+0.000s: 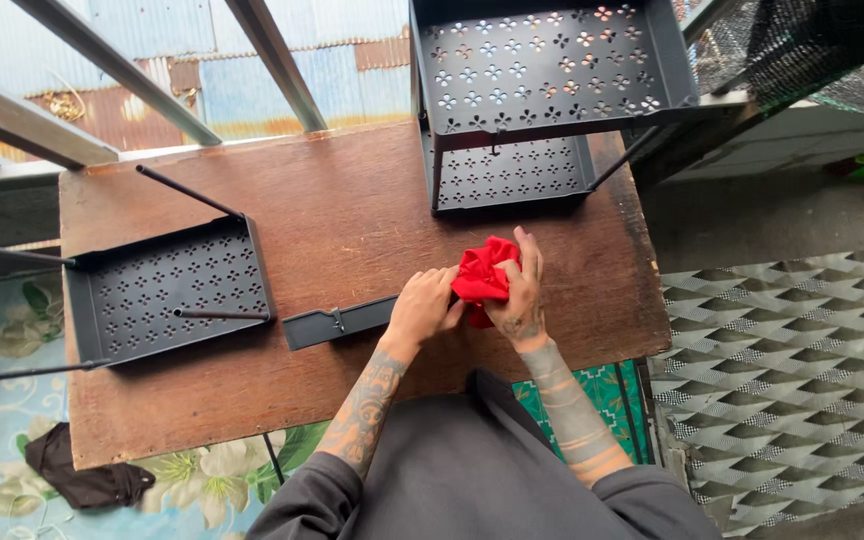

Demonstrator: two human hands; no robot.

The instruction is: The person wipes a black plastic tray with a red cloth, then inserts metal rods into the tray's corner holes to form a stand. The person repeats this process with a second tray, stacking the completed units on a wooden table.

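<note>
A crumpled red cloth (480,273) lies bunched on the brown wooden table (352,220), held between both hands. My left hand (422,306) grips its left side, and the end of a dark grey metal bar (337,322) lies flat just under and left of that hand. My right hand (519,290) wraps over the cloth's right side with fingers spread on top.
A dark perforated metal tray (167,290) with thin rods lies on the table's left end. A two-tier perforated metal rack (542,90) stands at the far right. A patterned mat (792,380) covers the floor at right; a dark cloth (87,480) lies on the floral floor.
</note>
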